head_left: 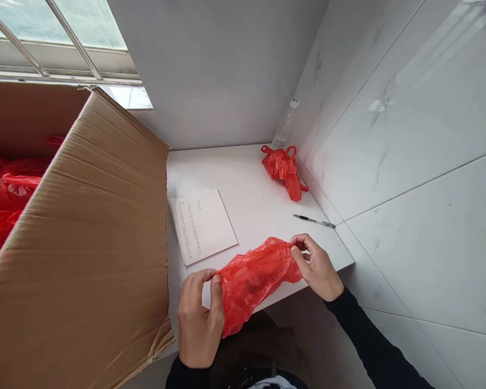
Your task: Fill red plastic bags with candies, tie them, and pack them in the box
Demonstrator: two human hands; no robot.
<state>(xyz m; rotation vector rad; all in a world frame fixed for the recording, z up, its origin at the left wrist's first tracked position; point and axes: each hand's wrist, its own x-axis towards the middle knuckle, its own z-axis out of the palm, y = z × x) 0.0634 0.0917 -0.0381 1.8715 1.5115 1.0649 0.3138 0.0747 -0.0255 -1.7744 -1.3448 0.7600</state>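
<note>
Stretched between my two hands is a red plastic bag (259,275), held over the front edge of the white table (247,167). My left hand (200,319) pinches the bag's left end between thumb and forefinger. At the upper right corner of the bag, my right hand (316,267) grips it with thumb and fingertips. The bag looks thin and crumpled; whether anything lies inside cannot be made out. Beyond my left hand, a stack of printed paper (204,224) rests on the table. A black pen (314,220) lies beyond my right hand, near the wall.
A large open cardboard box (101,232) fills the left side, with several red plastic bags (8,189) inside. Crumpled red bags (283,167) lie at the back right, before a clear plastic bottle (283,127). A tiled wall (409,189) bounds the right side.
</note>
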